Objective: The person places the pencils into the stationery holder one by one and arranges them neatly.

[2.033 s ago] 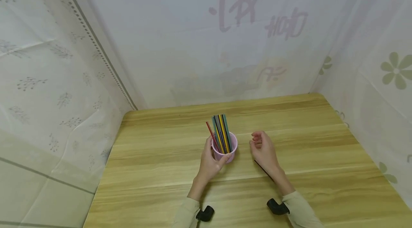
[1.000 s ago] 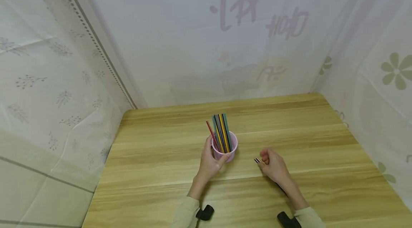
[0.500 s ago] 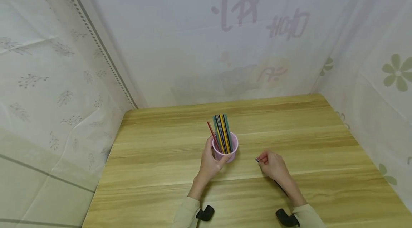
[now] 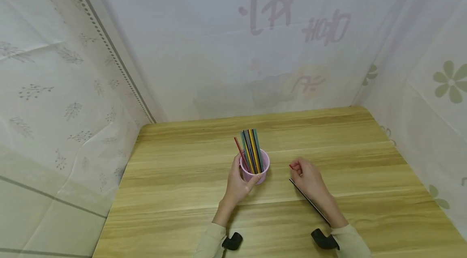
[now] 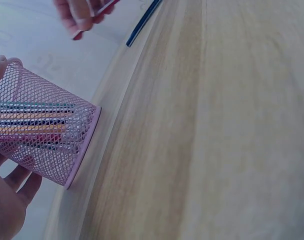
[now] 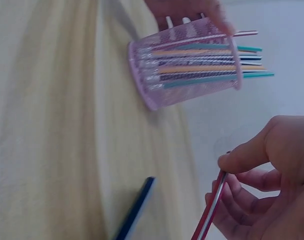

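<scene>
My left hand (image 4: 238, 183) grips a pink mesh pen cup (image 4: 265, 160), fingers round its far left side and thumb at the front rim. Inside the cup stands a bundle of pencils (image 4: 251, 150) in teal, yellow and dark colours, with a red pencil (image 4: 238, 147) leaning apart at the left. Right of the cup, my right hand (image 4: 310, 179) pinches another red pencil (image 6: 212, 205) with a silver stripe between thumb and fingers; in the head view only its tip shows. A dark pencil (image 4: 310, 201) lies on the table below the right hand and forearm.
The wood-grain table (image 4: 175, 193) has a back edge against a pale printed curtain (image 4: 219, 47). Patterned curtains also hang at left and right. A black wrist-camera mount (image 4: 233, 242) sits at the left sleeve, another black mount (image 4: 324, 239) at the right.
My right hand drew back toward me to the pencil ends, then moved forward with a red pencil in its pinch, leaving the dark one on the table. The left hand and cup stay put.
</scene>
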### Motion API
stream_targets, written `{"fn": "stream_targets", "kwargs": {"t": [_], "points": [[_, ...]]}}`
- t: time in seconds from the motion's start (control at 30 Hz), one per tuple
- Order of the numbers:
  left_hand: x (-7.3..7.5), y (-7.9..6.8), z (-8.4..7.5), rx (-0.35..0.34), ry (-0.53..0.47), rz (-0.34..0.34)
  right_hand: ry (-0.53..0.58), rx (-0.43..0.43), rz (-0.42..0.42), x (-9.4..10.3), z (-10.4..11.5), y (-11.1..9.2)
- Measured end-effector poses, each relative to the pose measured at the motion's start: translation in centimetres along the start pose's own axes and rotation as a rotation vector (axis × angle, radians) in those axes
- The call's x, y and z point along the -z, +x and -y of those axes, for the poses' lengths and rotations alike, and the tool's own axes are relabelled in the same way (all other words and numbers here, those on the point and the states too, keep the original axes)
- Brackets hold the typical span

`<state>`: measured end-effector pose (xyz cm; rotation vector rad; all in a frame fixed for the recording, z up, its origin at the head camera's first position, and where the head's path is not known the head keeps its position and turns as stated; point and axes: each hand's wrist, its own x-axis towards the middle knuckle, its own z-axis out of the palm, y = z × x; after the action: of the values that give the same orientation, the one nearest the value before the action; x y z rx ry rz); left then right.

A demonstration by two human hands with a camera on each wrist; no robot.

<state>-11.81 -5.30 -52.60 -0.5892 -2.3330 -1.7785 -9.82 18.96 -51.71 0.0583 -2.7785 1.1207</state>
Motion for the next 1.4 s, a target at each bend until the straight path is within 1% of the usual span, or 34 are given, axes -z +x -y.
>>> {"fn": "stream_targets", "kwargs": {"t": [0.17,0.27,0.4,0.47,0.6,0.7,0.73,0.87,1.0,1.13,1.4], "points": [[0.0,0.0,0.0,0.001,-0.004,-0.001,0.045,0.017,-0.051,0.3,1.3,0.7],[0.0,0.0,-0.1,0.007,-0.009,-0.001,0.085,0.035,-0.096,0.6,2.2,1.0],[0.0,0.0,0.0,0.01,-0.006,-0.002,0.143,0.102,-0.184,0.9,3.4,1.7],[-0.1,0.0,0.2,-0.002,0.008,-0.009,0.158,0.143,-0.235,0.9,4.0,2.0],[-0.8,-0.1,2.4,-0.019,0.034,-0.033,0.197,0.214,-0.335,1.0,5.0,2.5],[-1.3,-0.1,4.1,-0.02,0.037,-0.045,0.233,0.249,-0.391,1.0,5.8,2.8],[-1.3,-0.1,4.4,-0.02,0.035,-0.046,0.243,0.261,-0.405,1.1,6.1,2.9],[-1.3,-0.1,4.9,-0.023,0.02,-0.035,0.292,0.301,-0.426,1.3,7.1,3.3],[-1.1,-0.1,4.7,-0.033,0.032,-0.023,0.324,0.325,-0.43,1.5,8.1,3.7],[-1.0,-0.1,4.6,-0.021,0.035,-0.016,0.352,0.353,-0.442,2.0,9.1,4.1],[-1.1,-0.1,4.7,-0.027,0.02,-0.023,0.403,0.461,-0.464,2.9,11.0,4.7]]}}
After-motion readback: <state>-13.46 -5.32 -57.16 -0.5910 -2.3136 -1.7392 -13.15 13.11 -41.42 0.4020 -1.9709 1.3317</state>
